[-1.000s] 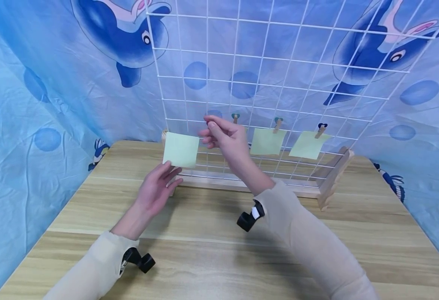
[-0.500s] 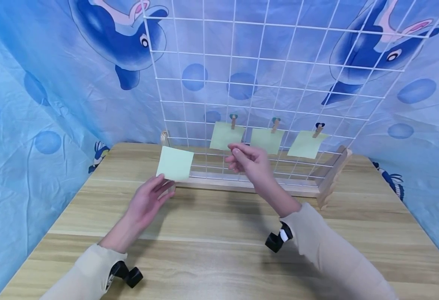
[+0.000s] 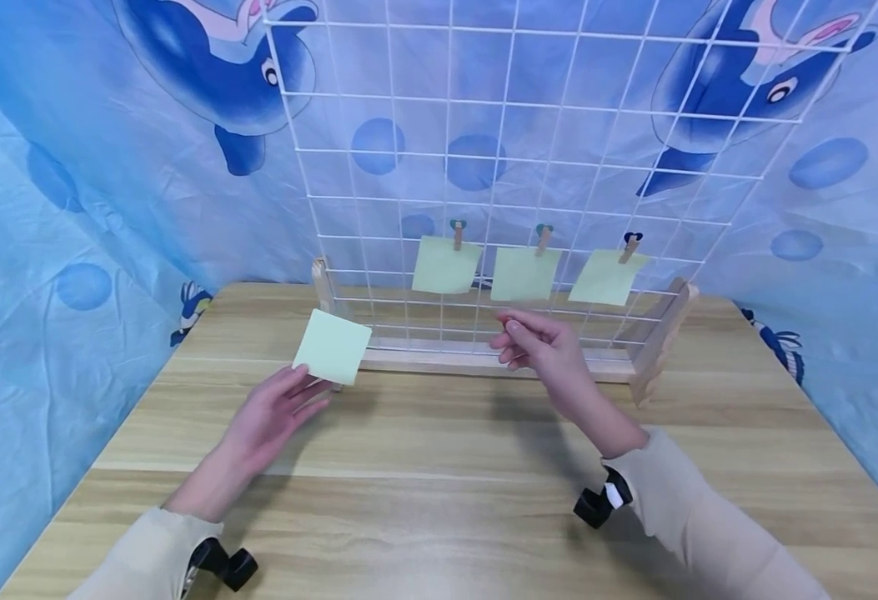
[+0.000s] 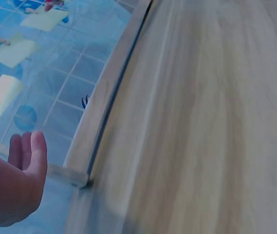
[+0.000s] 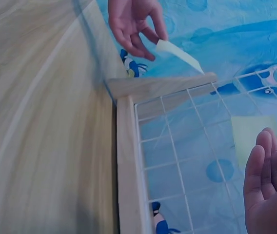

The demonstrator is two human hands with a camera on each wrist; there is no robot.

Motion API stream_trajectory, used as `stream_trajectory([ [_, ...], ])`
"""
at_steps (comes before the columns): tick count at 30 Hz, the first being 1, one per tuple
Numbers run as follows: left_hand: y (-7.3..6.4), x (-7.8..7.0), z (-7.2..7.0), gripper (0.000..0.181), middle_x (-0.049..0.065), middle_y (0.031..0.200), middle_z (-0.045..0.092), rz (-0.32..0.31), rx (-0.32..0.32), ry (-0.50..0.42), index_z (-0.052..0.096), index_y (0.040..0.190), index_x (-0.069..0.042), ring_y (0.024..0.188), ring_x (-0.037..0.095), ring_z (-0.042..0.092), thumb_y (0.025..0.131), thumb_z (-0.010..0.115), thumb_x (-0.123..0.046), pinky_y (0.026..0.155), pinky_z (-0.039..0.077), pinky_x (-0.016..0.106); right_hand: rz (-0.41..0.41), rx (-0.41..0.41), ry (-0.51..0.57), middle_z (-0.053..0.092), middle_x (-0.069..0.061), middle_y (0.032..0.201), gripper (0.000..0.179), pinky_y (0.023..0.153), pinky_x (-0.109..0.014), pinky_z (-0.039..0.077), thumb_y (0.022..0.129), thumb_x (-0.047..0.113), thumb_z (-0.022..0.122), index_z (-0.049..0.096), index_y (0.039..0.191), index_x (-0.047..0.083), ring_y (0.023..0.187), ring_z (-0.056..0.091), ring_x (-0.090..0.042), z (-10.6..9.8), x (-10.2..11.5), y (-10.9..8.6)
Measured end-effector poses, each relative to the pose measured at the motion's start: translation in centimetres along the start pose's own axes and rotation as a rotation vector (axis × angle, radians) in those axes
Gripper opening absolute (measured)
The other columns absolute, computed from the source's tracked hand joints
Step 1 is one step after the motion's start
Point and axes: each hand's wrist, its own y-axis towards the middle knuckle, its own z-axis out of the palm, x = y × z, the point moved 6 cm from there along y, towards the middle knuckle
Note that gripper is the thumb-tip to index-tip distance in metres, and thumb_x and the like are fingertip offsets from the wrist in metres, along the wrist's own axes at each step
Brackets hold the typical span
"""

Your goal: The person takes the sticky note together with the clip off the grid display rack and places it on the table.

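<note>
My left hand (image 3: 266,421) pinches a pale green sticky note (image 3: 335,347) by its lower left corner, between thumb and finger. The note is held tilted in front of the left end of a white wire grid (image 3: 439,152). My right hand (image 3: 554,354) is before the grid's lower right half, thumb and forefinger pinching a small red thing (image 3: 509,319) mostly hidden by the fingers. On the grid hang three more green notes, left (image 3: 446,267), middle (image 3: 525,275) and right (image 3: 608,277), each under a small wooden clothespin, such as the left clothespin (image 3: 458,237).
The grid stands in a wooden base (image 3: 439,362) with a side piece (image 3: 662,342) at its right end. All of it rests on a wood-grain table (image 3: 408,517). A blue dolphin-print cloth (image 3: 78,217) hangs behind and at the sides.
My right hand has moved right and down, away from the grid's left part, uncovering the left hanging note. My left hand has drawn down and left with its note, which has tilted.
</note>
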Motion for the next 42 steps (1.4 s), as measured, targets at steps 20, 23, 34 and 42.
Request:
stream_trajectory([
  [20,-1.8,-0.7,-4.2,0.027,0.002,0.109,0.067,-0.060,0.083,0.094,0.064,0.108,-0.010,0.105,0.018,0.064,0.104,0.038,-0.008,0.093,0.053,0.035,0.085,-0.024,-0.046,0.070,0.002,0.077,0.030,0.063,-0.023,0.057,0.099,0.011,0.053,0.058,0.122,-0.008,0.067,0.064,-0.009,-6.3,-3.0,-2.9],
  [23,-2.0,-1.0,-5.0,0.025,0.003,0.106,0.068,-0.075,0.071,0.126,0.064,0.106,-0.009,0.102,0.017,0.065,0.103,0.039,-0.007,0.091,0.054,0.035,0.101,-0.033,-0.048,0.070,0.002,0.076,0.020,0.063,-0.022,0.056,0.099,0.011,0.054,0.066,0.112,0.004,0.067,0.064,-0.008,-7.3,-3.5,-3.6],
  [34,-2.5,-2.5,-7.8,0.026,0.000,0.104,0.069,-0.166,0.079,0.392,0.067,0.104,-0.012,0.098,0.016,0.067,0.102,0.042,-0.006,0.087,0.056,0.035,0.186,-0.039,-0.084,0.069,0.000,0.079,0.014,0.064,-0.024,0.057,0.098,0.016,0.056,0.069,0.101,0.020,0.070,0.064,-0.010,-11.2,-4.8,-6.2],
  [42,-2.7,-3.9,-9.7,0.015,-0.002,0.099,0.069,-0.228,0.057,0.637,0.060,0.103,-0.008,0.092,0.015,0.068,0.102,0.045,-0.010,0.082,0.057,0.033,0.231,-0.066,-0.203,0.069,-0.003,0.083,0.022,0.066,-0.026,0.058,0.099,0.016,0.054,0.064,0.115,0.004,0.073,0.065,-0.013,-14.6,-5.4,-7.9],
])
